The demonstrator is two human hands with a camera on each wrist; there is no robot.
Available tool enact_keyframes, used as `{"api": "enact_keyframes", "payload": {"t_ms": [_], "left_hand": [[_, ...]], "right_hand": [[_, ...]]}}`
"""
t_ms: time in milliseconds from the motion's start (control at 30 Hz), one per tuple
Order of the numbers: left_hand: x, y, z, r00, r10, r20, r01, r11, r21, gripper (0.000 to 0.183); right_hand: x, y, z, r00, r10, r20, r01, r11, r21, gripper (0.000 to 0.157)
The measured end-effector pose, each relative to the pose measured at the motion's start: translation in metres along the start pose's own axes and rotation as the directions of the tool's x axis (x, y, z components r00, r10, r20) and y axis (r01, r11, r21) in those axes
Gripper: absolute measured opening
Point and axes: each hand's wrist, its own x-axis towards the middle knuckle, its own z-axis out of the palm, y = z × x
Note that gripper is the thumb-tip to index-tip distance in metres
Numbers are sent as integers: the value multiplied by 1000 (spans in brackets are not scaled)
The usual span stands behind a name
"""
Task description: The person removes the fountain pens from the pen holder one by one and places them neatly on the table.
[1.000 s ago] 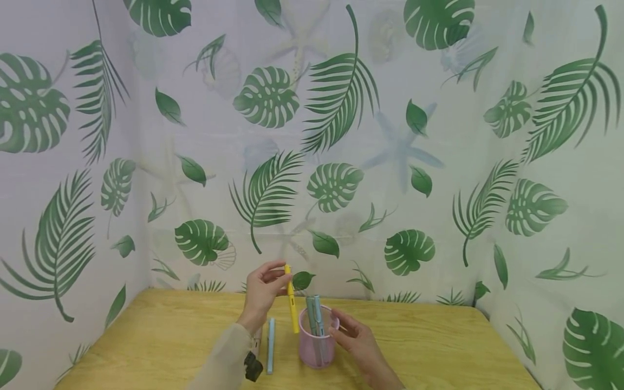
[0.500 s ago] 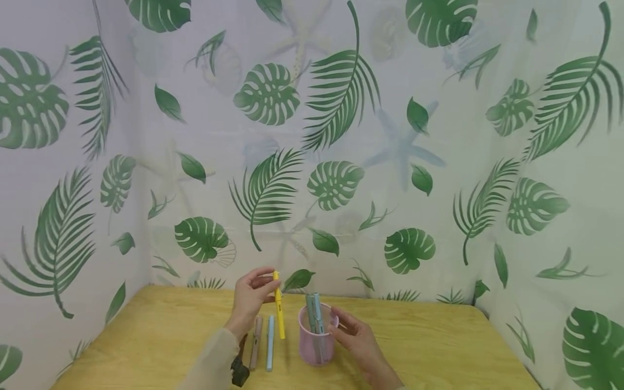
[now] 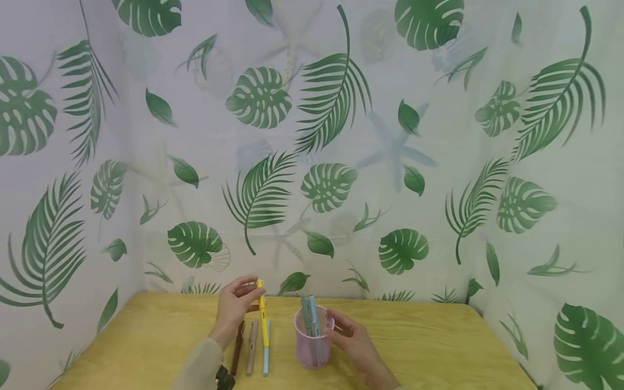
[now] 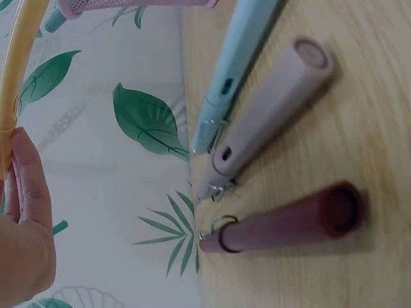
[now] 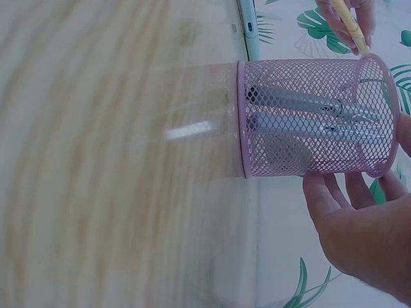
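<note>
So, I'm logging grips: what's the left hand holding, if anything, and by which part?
A yellow capped pen, pinched near its upper, clip end.

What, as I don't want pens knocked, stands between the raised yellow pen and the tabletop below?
Possibly the lying light-blue pen: in the head view, the yellow pen crosses in front of it, so lowering straight down might touch it. Nothing visible lies on the tabletop from there to the pink cup.

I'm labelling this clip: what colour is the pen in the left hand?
The pen in the left hand is yellow, clearest in the head view.
</note>
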Motion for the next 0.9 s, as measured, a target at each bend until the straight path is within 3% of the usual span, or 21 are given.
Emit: {"api": "enact_keyframes", "payload": {"t_ms": [167,900], "left_hand": [[-1,-4,-10,998,-55,19,54,998,38,35],[8,-12,-52,983,-170,70,156,974,167,36]], "right_hand": [[0,3,2,1000,8,-6,-8,1000,-7,57],[-1,-5,5,999,16,-34,-17,1000,-26,58]]}}
